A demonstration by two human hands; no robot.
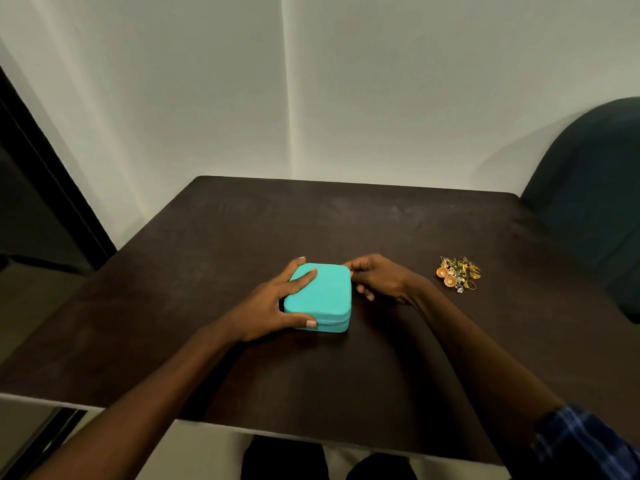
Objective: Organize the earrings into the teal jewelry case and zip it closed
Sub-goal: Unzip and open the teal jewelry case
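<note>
Evidently the teal jewelry case point(320, 295) lay shut at the bench point(207, 237) centre, the left hand point(277, 303) clamping its nine-o'clock side, the right hand point(379, 277) pinching its one-o'clock corner, seemingly the zipper. The earrings point(458, 273) waited at three o'clock. Unzipping seemingly came next.

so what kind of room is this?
Probably a plain office or study corner: a dark brown wooden table against bare off-white walls, with a dark upholstered chair at the right.
</note>
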